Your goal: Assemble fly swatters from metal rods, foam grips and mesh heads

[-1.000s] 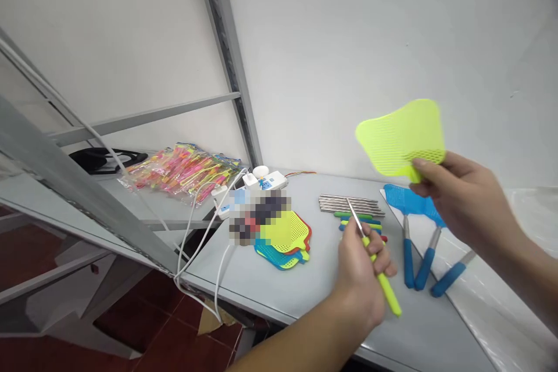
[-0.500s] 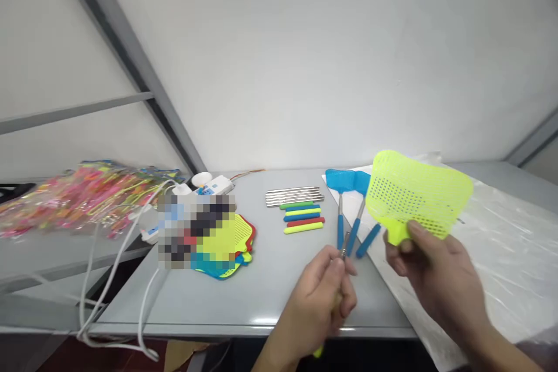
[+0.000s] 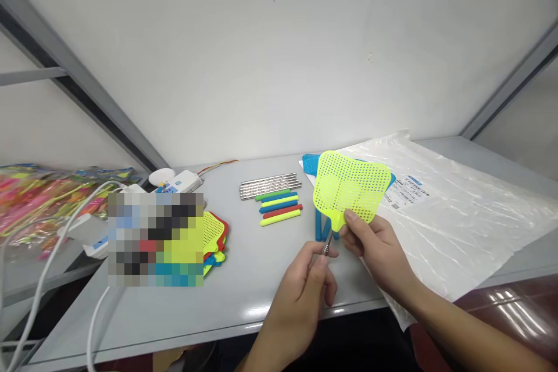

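Observation:
My right hand [image 3: 370,244] pinches a yellow-green fly swatter head [image 3: 353,186] near its neck, the perforated face towards me. Closed round a metal swatter rod [image 3: 326,246] is my left hand [image 3: 303,296]; the rod's tip meets the neck of the head, and its lower part is hidden in my fingers. Behind the yellow head lie blue fly swatters [image 3: 310,164], mostly covered, with their blue handles [image 3: 318,225] showing below. Left of them on the table are several metal rods [image 3: 268,186] and a row of coloured handle grips [image 3: 281,208].
A stack of fly swatter heads [image 3: 213,232] lies at the left, partly blurred out. Behind it is a white power strip [image 3: 181,183] with cables. Bagged colourful goods [image 3: 39,197] lie at the far left. A white plastic bag [image 3: 457,209] covers the table's right side.
The yellow head has moved left and down and met the tip of the rod in my left hand; before, the two were apart. The view has also shifted to the right.

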Motion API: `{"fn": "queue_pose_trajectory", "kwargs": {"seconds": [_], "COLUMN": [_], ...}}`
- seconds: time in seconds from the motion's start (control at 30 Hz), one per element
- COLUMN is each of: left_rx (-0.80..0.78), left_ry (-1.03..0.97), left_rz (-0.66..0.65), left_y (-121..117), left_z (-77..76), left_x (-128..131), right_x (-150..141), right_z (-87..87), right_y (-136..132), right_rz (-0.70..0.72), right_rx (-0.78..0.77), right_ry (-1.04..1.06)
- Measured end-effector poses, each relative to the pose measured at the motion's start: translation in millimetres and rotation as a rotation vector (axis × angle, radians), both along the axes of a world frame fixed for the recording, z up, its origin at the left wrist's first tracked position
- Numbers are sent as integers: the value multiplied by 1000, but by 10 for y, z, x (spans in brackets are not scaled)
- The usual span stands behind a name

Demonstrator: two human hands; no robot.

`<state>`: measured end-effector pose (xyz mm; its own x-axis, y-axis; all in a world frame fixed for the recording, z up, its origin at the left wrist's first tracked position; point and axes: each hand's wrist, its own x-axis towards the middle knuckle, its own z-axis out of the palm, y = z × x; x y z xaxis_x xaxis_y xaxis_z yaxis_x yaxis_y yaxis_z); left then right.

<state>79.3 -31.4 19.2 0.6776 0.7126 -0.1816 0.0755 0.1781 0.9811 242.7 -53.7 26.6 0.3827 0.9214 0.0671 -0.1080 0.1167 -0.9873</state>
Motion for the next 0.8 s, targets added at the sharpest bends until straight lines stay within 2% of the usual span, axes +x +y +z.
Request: {"fn": "queue_pose_trajectory", "kwargs": {"seconds": [0.23,0.43,0.7,0.8], "left_rx": [14,28,-227,-193], "left_ry": [10,20,-217,-217], "left_rz": [-1,-38,-140,-111], "left_y": [-3,22,12,-11], "left_z": [24,104,114,154], "left_x": [-6,-43,-24,2], "right_x": [-9,-4,43,49], "right_z": [-31,31,112,140], "right_y": [7,-17,-60,-76], "right_rz": [-2,56,199,197], "right_rx": [7,-16,4,30], "right_ry": [-40,-23,-172,-190]}}
